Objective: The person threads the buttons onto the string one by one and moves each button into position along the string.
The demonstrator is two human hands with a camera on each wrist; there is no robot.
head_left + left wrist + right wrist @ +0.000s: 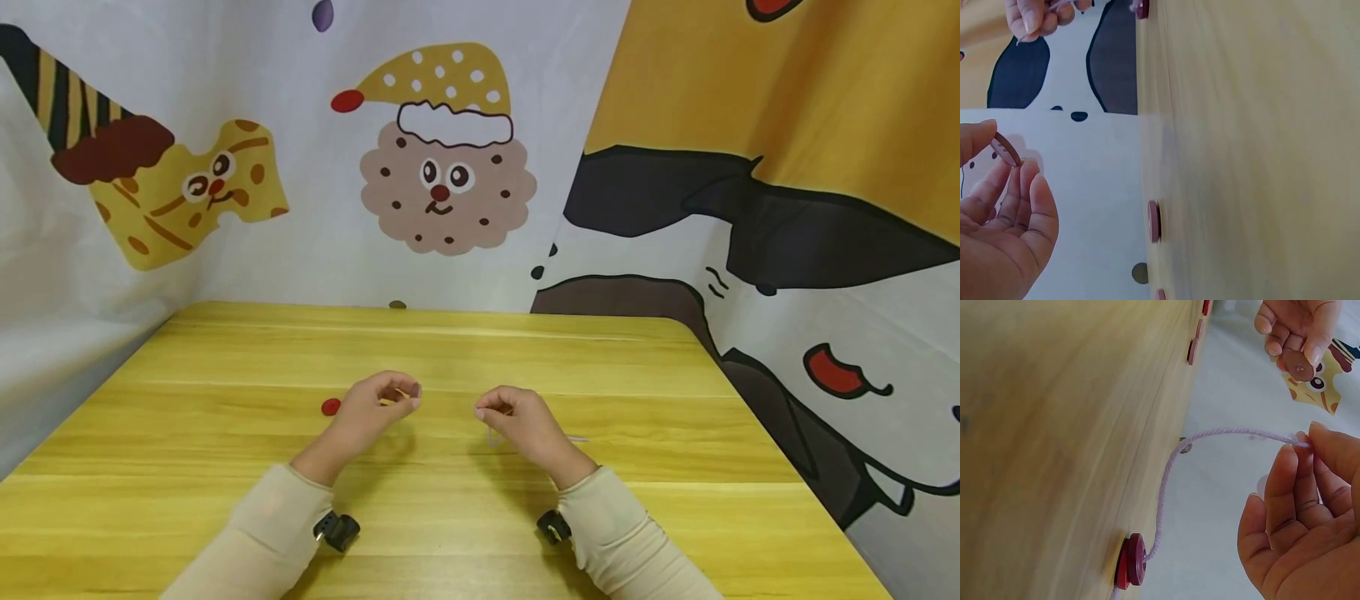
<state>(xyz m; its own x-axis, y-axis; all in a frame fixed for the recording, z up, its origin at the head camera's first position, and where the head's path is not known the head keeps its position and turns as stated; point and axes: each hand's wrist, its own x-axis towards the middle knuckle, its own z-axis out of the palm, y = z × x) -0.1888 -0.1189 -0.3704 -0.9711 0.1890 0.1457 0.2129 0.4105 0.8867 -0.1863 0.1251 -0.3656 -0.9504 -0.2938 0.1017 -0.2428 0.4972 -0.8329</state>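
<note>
Two hands meet above the surface [225, 467]: left hand [997, 244] pinches a brown button [1005, 150], right hand [1300, 537] pinches lilac yarn [1222, 434] at its fingertips, apparently mid-threading, needing the tip aimed through a hole.

Left grip [378, 408] and right grip [517, 421] raised, fingertips pinched, facing inward.
</note>
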